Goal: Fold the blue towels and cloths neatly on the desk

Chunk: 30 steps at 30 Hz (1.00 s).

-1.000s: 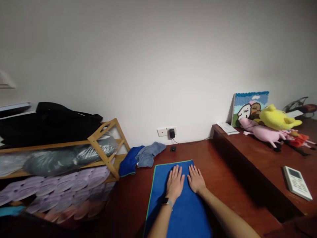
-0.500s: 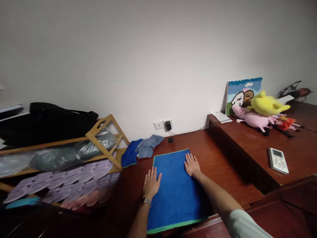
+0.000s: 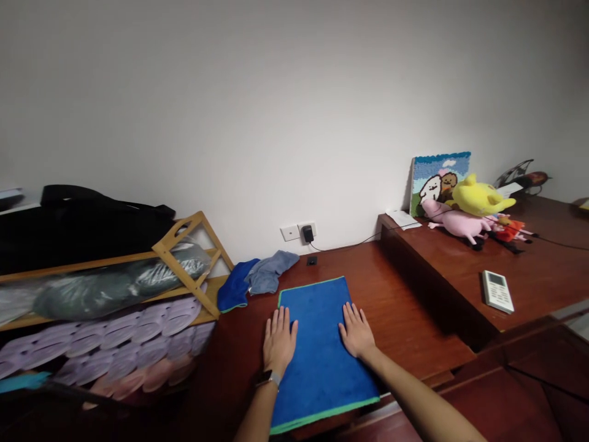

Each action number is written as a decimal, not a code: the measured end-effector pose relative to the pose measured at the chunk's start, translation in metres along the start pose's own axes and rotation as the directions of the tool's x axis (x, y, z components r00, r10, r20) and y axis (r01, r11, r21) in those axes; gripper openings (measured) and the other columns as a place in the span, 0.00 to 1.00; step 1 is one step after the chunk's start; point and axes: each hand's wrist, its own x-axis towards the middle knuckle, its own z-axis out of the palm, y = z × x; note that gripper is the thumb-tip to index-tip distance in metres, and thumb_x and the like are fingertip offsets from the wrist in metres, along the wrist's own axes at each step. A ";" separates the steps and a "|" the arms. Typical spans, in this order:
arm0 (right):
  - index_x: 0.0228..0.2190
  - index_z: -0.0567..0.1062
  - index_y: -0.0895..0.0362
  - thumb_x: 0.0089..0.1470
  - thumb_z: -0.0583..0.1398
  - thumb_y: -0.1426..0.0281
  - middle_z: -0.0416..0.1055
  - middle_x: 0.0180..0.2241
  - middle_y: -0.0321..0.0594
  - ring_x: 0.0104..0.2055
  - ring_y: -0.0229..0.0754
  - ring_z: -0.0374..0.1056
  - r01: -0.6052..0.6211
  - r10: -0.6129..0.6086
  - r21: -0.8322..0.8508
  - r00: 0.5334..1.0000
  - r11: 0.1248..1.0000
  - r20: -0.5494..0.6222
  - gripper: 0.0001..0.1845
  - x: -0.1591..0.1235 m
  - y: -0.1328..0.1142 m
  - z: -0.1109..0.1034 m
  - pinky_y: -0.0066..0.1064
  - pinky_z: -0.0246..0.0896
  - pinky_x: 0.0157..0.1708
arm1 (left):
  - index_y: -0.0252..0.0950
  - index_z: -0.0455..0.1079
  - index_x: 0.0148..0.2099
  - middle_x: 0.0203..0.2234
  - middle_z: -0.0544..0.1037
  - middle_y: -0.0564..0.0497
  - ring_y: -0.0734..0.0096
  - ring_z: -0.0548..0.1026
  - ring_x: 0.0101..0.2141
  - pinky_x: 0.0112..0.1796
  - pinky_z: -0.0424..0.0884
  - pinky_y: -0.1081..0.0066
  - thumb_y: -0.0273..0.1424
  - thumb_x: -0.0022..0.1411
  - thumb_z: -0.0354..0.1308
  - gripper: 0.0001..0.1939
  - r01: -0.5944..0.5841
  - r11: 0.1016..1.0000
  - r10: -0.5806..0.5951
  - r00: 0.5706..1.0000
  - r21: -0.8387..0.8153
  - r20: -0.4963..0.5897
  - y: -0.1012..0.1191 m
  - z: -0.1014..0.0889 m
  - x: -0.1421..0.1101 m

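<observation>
Work surface: glossy reddish-brown wooden desk (image 3: 398, 325), set against a plain pale wall (image 3: 294, 110); light brightest mid-wall, corners dim. At right, a raised wooden section (image 3: 451, 270) of like finish carries a white keypad device (image 3: 497, 291), a soft pink plush (image 3: 455, 220), a rounded yellow plush (image 3: 481, 197) resting against it, and a square picture (image 3: 437, 175) of shaggy texture leaning upright. Blue cloth (image 3: 317, 350): rectangular, matte nap, green edging, spread nearly flat on the desk, between the hands. Left hand (image 3: 278, 344) palm down at its left edge, fingers extended, gripping nothing; right hand (image 3: 358, 331) likewise at its right edge, relaxed and flat. Beyond, near the wall: crumpled dark-blue cloth (image 3: 235, 285) touching a rumpled grey-blue cloth (image 3: 272, 271). Left: slatted light-wood rack (image 3: 184, 279), a limp black bag (image 3: 92, 224) on top, crinkled clear plastic around a dark bundle (image 3: 105, 291), smooth lilac rounded pieces (image 3: 119, 334) below.
</observation>
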 end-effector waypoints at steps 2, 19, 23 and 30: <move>0.72 0.44 0.63 0.70 0.37 0.55 0.35 0.75 0.41 0.77 0.46 0.29 0.005 -0.004 0.005 1.000 1.000 -0.015 0.38 0.002 0.000 0.000 0.44 0.22 0.73 | 0.33 0.50 0.75 0.73 0.54 0.45 0.59 0.50 0.72 0.70 0.48 0.53 0.46 0.76 0.32 0.35 -0.103 0.992 0.102 0.995 -0.075 -0.022 0.035 -0.001 -0.004; 0.73 0.43 0.61 0.69 0.37 0.56 0.35 0.75 0.38 0.77 0.44 0.29 -0.031 0.033 -0.038 0.999 0.999 0.038 0.38 0.001 -0.006 -0.002 0.42 0.22 0.73 | 0.31 0.47 0.76 0.73 0.49 0.44 0.57 0.49 0.72 0.70 0.50 0.52 0.56 0.73 0.30 0.43 0.081 0.994 -0.062 0.971 -0.070 0.232 -0.005 -0.012 -0.073; 0.73 0.44 0.62 0.69 0.37 0.56 0.35 0.75 0.38 0.77 0.45 0.30 -0.048 0.050 -0.048 0.997 0.998 0.050 0.38 -0.001 -0.010 -0.009 0.42 0.23 0.73 | 0.30 0.47 0.76 0.74 0.49 0.45 0.57 0.48 0.73 0.70 0.50 0.54 0.57 0.72 0.29 0.44 0.086 0.995 -0.072 0.972 -0.052 0.223 -0.017 -0.018 -0.092; 0.73 0.45 0.60 0.69 0.37 0.53 0.37 0.75 0.39 0.77 0.47 0.32 -0.078 0.079 -0.032 0.997 0.996 0.006 0.39 -0.054 -0.012 0.002 0.44 0.26 0.73 | 0.29 0.49 0.75 0.73 0.49 0.43 0.58 0.48 0.73 0.70 0.49 0.54 0.56 0.73 0.29 0.43 0.085 0.995 -0.073 0.974 -0.047 0.216 -0.003 -0.027 -0.089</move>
